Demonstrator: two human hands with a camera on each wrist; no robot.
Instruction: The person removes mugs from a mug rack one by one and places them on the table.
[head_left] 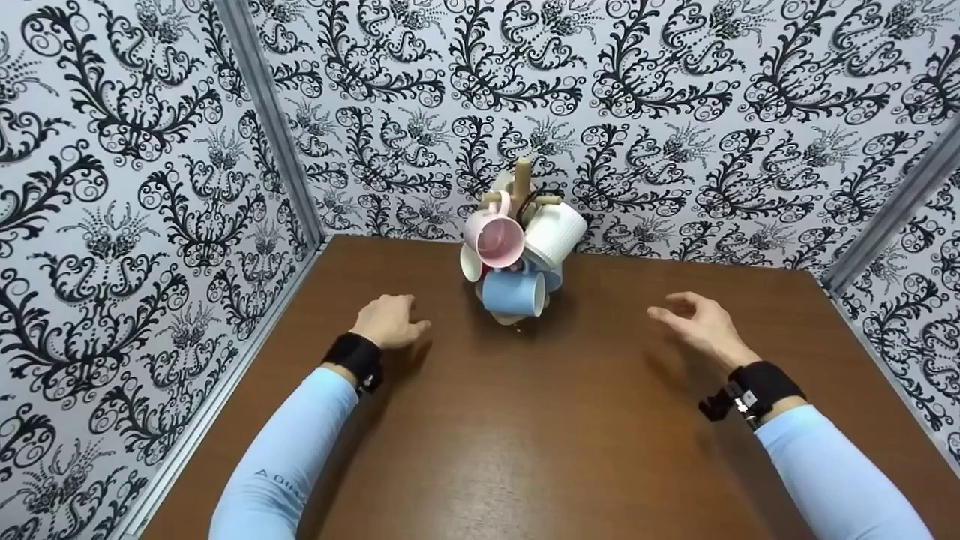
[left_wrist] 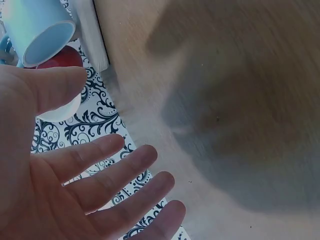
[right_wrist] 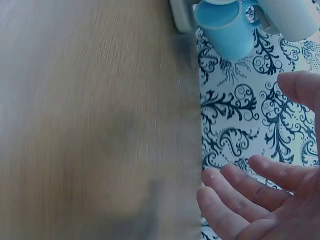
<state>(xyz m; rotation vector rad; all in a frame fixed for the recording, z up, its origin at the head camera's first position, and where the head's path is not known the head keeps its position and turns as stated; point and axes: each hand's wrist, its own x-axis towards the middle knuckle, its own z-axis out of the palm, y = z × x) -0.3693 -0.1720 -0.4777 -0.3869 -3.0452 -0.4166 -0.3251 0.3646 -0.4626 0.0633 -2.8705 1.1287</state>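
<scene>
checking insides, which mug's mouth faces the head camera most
The pink mug, just above the front blue mug; that one opens sideways, and the white mug shows only its outside.

More lab booth than home

White panels with black scrollwork wall in the brown worktop on three sides, grey metal strips at the corners. Black wrist straps with small devices suggest a recording setup; the wooden mug tree adds a kitchen touch.
</scene>
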